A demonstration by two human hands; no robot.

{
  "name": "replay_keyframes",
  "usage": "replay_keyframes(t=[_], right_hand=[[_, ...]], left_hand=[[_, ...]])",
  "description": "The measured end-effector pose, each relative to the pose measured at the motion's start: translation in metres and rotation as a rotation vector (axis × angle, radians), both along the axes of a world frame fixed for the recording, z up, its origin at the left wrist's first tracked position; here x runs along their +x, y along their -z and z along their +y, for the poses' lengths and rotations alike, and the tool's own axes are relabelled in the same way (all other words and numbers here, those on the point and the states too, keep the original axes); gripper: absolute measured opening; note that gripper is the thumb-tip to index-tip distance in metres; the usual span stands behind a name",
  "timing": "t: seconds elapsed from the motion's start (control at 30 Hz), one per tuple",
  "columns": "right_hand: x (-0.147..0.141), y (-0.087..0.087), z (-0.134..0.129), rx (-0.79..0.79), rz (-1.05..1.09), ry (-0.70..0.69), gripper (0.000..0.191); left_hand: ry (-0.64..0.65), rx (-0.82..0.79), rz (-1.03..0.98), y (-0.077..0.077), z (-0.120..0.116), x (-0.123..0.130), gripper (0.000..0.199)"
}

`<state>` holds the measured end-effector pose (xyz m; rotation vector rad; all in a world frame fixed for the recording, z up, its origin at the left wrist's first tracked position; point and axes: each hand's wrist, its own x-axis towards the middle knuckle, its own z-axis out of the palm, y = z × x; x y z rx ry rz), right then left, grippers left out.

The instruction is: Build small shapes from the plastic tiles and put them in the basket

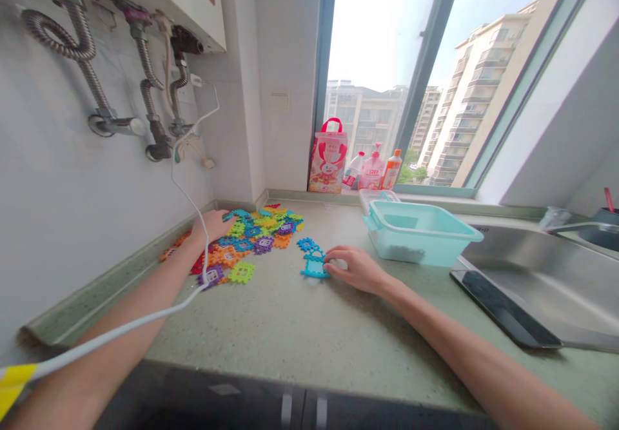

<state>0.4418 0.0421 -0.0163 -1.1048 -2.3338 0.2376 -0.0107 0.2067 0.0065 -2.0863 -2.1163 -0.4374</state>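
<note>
A heap of coloured interlocking plastic pieces (264, 244) lies on the counter at the left, in purple, orange, green, yellow, red and blue. My left hand (213, 225) reaches to the heap's back left side, its fingertips among the pieces; whether they grip one is hidden. Right of the heap, a few blue pieces joined together (315, 265) lie flat on the counter. My right hand (352, 267) rests at their right edge, thumb and fingers curled round that edge. A single green piece (242, 273) sits at the front of the heap.
A turquoise plastic bin (423, 233) stands behind and right of my right hand. Beyond it are a sink (551, 275) and a black phone-like slab (503, 307). Bottles (371, 171) and a pink bag (329, 162) stand by the window. A white cable (145, 319) crosses over my left forearm.
</note>
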Motion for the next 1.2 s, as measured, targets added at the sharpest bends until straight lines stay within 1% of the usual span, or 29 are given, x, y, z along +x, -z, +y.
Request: replay_keyframes(t=[0.1,0.2,0.27,0.3,0.33,0.4,0.43,0.5,0.57,0.6,0.67,0.7,0.73,0.8,0.93,1.0,1.1,1.2], right_hand=[[0.001,-0.001,0.0,-0.004,-0.006,0.006,0.022],[0.001,-0.001,0.001,0.017,0.001,0.014,0.022],[0.002,0.0,0.002,0.045,0.025,0.026,0.022],[0.002,0.0,0.003,0.061,0.044,0.036,0.022],[0.002,0.0,0.003,0.078,0.067,0.05,0.023],[0.001,-0.001,0.003,0.115,0.119,0.088,0.026],[0.0,-0.001,0.003,0.135,0.145,0.105,0.028],[-0.003,-0.002,0.001,0.169,0.195,0.114,0.032],[-0.008,-0.002,-0.001,0.192,0.247,0.086,0.035],[-0.01,-0.002,-0.003,0.191,0.269,0.058,0.035],[-0.014,-0.002,-0.005,0.18,0.281,-0.008,0.027],[-0.015,-0.002,-0.005,0.173,0.272,-0.034,0.021],[-0.016,-0.001,-0.005,0.165,0.258,-0.05,0.017],[-0.016,0.001,-0.003,0.146,0.248,-0.036,0.015],[-0.014,0.006,0.005,0.087,0.302,0.069,0.013],[-0.014,0.008,0.009,0.058,0.315,0.102,0.012],[-0.014,0.011,0.012,0.024,0.321,0.135,0.012],[-0.014,0.011,0.012,0.002,0.325,0.156,0.012]], left_hand=[[-0.015,-0.006,-0.048,-0.003,0.0,-0.004,0.063],[-0.045,0.009,-0.039,-0.009,-0.006,-0.006,0.053],[-0.049,0.075,-0.002,-0.017,-0.014,-0.002,0.049],[-0.033,0.138,0.009,-0.022,-0.019,0.002,0.047],[0.01,0.22,0.003,-0.027,-0.025,0.008,0.046],[0.158,0.387,-0.044,-0.037,-0.042,0.029,0.043],[0.282,0.439,-0.09,-0.041,-0.052,0.044,0.042],[0.497,0.427,-0.096,-0.043,-0.076,0.081,0.036],[0.816,0.369,-0.244,-0.037,-0.101,0.12,0.029],[0.934,0.335,-0.306,-0.032,-0.112,0.139,0.027],[1.092,0.256,-0.376,-0.019,-0.127,0.167,0.026],[1.129,0.235,-0.409,-0.012,-0.13,0.177,0.025],[1.139,0.21,-0.44,-0.007,-0.132,0.183,0.024],[1.102,0.164,-0.496,0.001,-0.129,0.187,0.023],[0.895,0.052,-0.583,0.009,-0.119,0.182,0.027],[0.841,0.003,-0.621,0.011,-0.117,0.181,0.029],[0.845,-0.039,-0.647,0.013,-0.118,0.184,0.029],[0.85,-0.047,-0.637,0.015,-0.117,0.184,0.027]])
